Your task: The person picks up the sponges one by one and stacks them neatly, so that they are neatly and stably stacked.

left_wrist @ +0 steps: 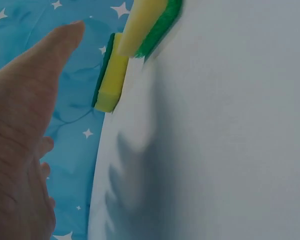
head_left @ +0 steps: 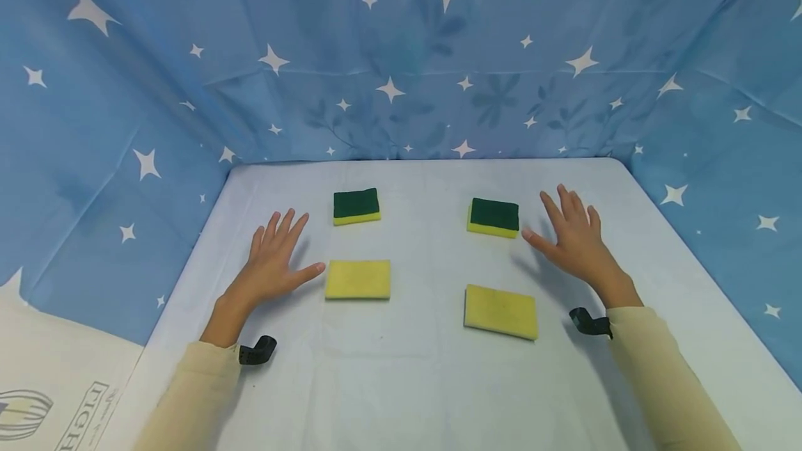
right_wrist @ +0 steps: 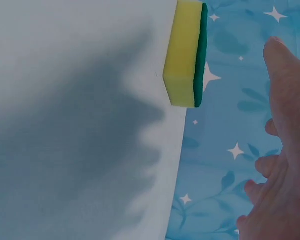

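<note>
Two sponges lie green side up toward the back of the table: a left one (head_left: 356, 205) and a right one (head_left: 493, 216). Nearer the front, two more show their yellow faces, a left one (head_left: 358, 279) and a right one (head_left: 500, 312). My left hand (head_left: 273, 261) hovers with spread fingers, its thumb close to the front left sponge. Fingers apart, my right hand (head_left: 575, 241) is over the table just right of the back right sponge. Neither hand holds anything. In the right wrist view, one sponge (right_wrist: 185, 55) stands out beyond the hand's shadow.
A white cloth (head_left: 401, 388) covers the table. Blue star-printed fabric (head_left: 388, 54) hangs behind it and at both sides. Cream material with printed lettering (head_left: 56, 381) lies at the lower left. Each wrist carries a small black camera.
</note>
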Available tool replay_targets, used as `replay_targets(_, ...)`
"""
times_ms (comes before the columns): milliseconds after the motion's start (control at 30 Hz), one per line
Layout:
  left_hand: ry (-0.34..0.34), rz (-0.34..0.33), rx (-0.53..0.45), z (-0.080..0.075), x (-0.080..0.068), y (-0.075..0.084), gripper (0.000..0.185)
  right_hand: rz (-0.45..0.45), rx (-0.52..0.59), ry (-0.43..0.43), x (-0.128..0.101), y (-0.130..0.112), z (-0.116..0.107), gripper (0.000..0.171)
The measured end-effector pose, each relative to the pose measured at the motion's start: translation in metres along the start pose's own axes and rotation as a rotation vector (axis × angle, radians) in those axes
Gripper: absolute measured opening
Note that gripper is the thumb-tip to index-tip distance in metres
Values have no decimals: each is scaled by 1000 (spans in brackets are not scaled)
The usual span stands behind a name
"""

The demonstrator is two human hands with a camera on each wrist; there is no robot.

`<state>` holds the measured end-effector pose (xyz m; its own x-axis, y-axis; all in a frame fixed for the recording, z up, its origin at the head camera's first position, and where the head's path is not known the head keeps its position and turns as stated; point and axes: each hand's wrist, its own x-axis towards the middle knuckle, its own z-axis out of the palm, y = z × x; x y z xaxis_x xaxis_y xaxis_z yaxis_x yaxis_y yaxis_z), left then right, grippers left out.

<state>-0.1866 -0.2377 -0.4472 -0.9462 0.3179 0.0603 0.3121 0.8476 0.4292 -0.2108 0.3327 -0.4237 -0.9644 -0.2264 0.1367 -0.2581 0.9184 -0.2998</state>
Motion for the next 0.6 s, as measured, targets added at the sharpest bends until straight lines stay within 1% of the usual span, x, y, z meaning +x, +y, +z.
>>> replay_targets(267, -7, 33, 16, 13, -3, 7, 103, 6, -81, 2, -10, -4, 4, 98)
replay_targets(500, -12, 82, 28, 25, -6, 11, 107, -16, -112, 10, -20, -9, 5, 98)
replay_targets(600, -25, 83, 30, 29, -6, 12, 110, -23, -115, 13, -24, -10, 5, 99)
